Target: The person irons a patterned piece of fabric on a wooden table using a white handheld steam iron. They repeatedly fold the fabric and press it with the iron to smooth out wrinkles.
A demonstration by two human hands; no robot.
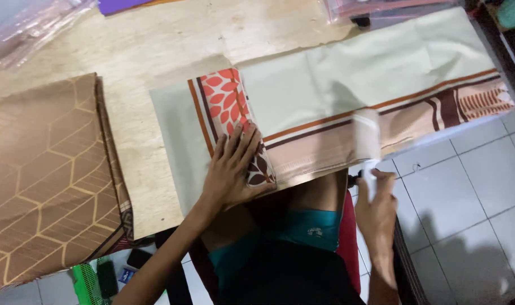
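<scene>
The pale plywood table top (156,51) carries the work; below and right of it lies a floor of light grey square tiles (466,186).

The largest item is the long folded sheet of pale green cloth with orange and brown border stripes (353,73). It lies across the table from the centre to the right edge, with its striped border overhanging the near edge. On its left end rests a narrow folded panel of orange leaf-print cloth with a dark brown lower end (235,124).

The left hand (232,169) lies flat, fingers spread, palm down on the lower end of the leaf-print panel, pressing rather than gripping. The right hand (376,203) is below the table edge, just under the striped border, beside a strip of clear plastic film (369,138). The fingers appear closed on the film's lower edge, but motion blur prevents confirmation.

At the left edge, well apart from both hands, lies a folded brown cloth with a gold hexagon line pattern (43,181).

Clear plastic bags (31,25) occupy the far left corner. More clear packets, pink-tinted (381,7), sit at the far right.
</scene>
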